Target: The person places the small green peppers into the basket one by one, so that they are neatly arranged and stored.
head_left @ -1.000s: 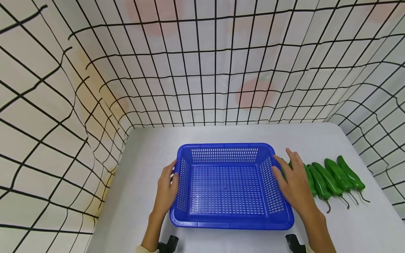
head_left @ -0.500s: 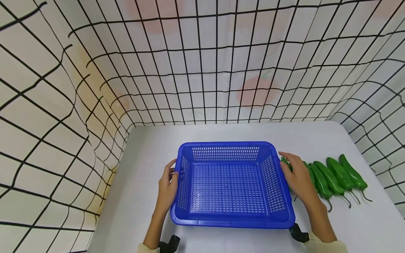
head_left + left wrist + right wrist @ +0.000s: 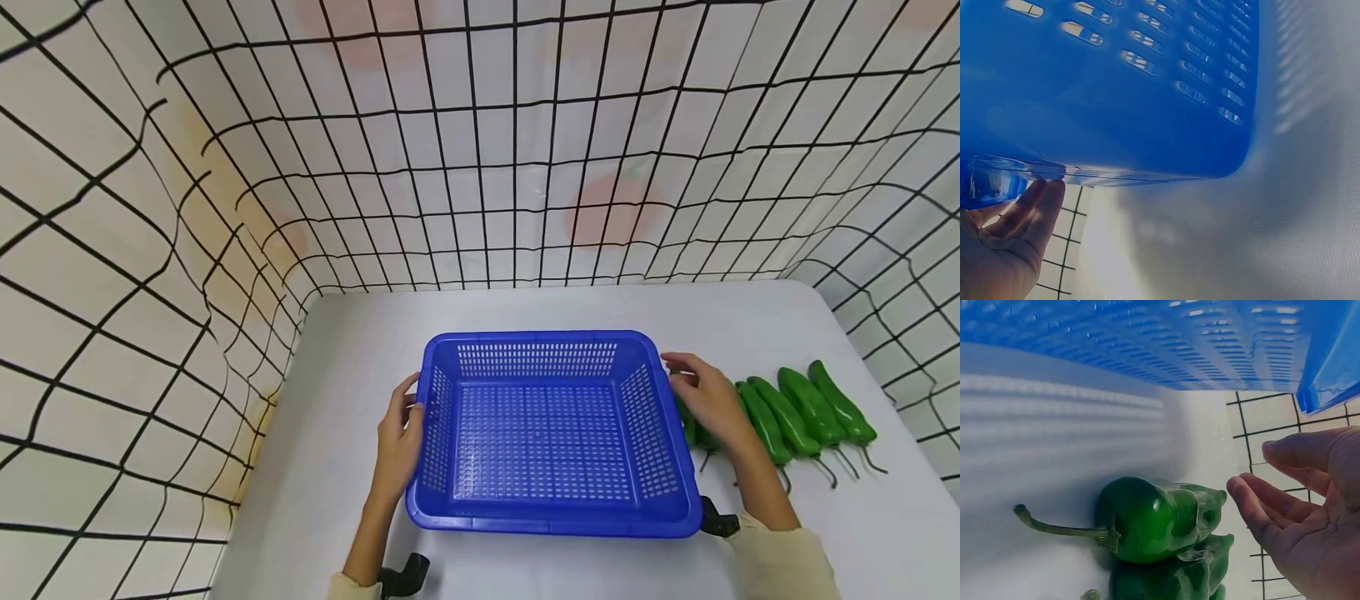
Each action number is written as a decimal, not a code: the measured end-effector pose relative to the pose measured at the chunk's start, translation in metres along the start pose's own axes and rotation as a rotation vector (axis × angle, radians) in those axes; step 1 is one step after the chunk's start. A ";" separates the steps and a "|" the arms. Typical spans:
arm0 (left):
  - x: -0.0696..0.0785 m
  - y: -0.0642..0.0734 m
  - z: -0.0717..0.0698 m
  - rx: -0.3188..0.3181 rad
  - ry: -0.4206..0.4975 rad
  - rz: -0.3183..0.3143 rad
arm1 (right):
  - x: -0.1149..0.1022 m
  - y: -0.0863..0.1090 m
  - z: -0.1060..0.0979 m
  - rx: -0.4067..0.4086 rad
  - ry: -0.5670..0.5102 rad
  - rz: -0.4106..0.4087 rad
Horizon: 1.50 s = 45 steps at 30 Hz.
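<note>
A blue plastic basket (image 3: 540,442) with slotted walls rests on the white table, nothing inside it. At its left side my left hand (image 3: 399,437) holds the rim; in the left wrist view the fingertips (image 3: 1054,190) touch the wall below the rim, the thumb hidden. Just off the basket's right side, my right hand (image 3: 708,398) hovers over several green peppers (image 3: 813,407), fingers loosely bent and holding nothing. In the right wrist view, its thumb and fingers stand apart beyond the tip of the nearest pepper (image 3: 1141,519), not touching it.
Black wire grid panels (image 3: 517,167) close off the back and both sides of the white table (image 3: 337,350). The peppers lie in a row right of the basket, stems toward me. Dark wrist mounts (image 3: 405,575) sit at both wrists.
My right hand has come off the basket's right rim and shifted right over the nearest peppers, its fingers bending more. The left hand stays at the left rim.
</note>
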State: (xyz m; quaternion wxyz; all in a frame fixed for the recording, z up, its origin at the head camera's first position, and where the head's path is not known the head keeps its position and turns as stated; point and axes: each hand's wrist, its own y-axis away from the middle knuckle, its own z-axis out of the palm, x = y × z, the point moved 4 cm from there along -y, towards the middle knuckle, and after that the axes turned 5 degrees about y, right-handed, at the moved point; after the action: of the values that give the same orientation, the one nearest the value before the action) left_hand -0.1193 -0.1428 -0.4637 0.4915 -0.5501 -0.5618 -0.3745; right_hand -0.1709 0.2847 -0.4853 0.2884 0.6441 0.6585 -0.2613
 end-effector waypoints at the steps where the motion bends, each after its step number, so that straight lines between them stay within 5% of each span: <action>1: 0.000 0.000 0.000 -0.001 -0.001 0.001 | 0.001 -0.002 0.000 -0.007 0.011 0.004; 13: -0.002 -0.001 0.002 0.008 0.002 0.001 | 0.022 -0.023 0.013 -0.062 0.186 -0.007; 20: -0.039 -0.008 0.002 0.010 0.004 0.003 | 0.025 -0.019 0.008 0.115 0.169 -0.034; 24: -0.043 -0.009 0.001 0.015 0.002 0.009 | 0.025 -0.018 0.005 0.180 0.201 0.001; 31: -0.024 -0.005 0.002 0.016 0.008 0.003 | 0.031 -0.017 0.005 0.093 0.291 0.132; 36: -0.001 -0.001 0.001 0.007 0.012 0.005 | 0.034 -0.016 0.004 0.003 0.320 0.126; 45: -0.001 0.000 0.001 0.029 0.009 0.013 | 0.034 -0.017 0.006 -0.093 0.348 0.079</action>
State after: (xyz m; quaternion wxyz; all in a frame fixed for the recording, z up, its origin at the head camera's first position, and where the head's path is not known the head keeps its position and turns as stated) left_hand -0.1194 -0.1415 -0.4646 0.5042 -0.5448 -0.5615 -0.3657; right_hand -0.1875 0.3038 -0.5143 0.2097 0.6909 0.6841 -0.1035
